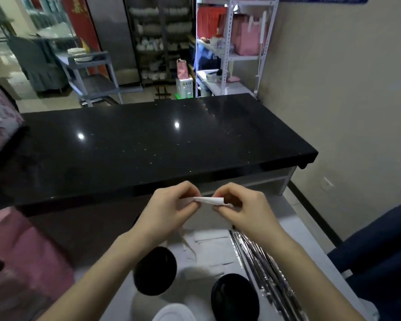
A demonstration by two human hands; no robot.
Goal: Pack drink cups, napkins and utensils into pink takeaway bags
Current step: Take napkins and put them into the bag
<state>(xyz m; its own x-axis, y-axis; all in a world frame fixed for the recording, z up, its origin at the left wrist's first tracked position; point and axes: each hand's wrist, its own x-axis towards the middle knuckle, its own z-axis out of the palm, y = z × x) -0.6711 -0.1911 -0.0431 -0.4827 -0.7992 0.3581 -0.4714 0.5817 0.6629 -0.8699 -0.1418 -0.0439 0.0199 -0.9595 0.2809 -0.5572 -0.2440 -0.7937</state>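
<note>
my left hand (169, 206) and my right hand (239, 205) are up in front of me, both pinching the same folded white napkin (208, 200), one at each end, so it hangs stretched between my fingertips above the near edge of the black bench (148, 144).

below my hands, on the lower grey bench (310, 237), more white napkins (208, 249) lie loose in a flat spread. just right of them sits a long bundle of utensils in shiny clear wrappers (264, 272), running from far to near. two drink cups with black lids stand nearer to me: one cup (155, 271) under my left forearm, the other cup (234, 297) to its right, close beside the utensils. something white and rounded (175, 312) shows at the very near edge between them; i cannot tell what it is.

a pink takeaway bag (26, 256) fills the near left, beside the grey bench, blurred. far off on the right, a white metal shelf (229, 42) holds more pink bags (248, 38).
</note>
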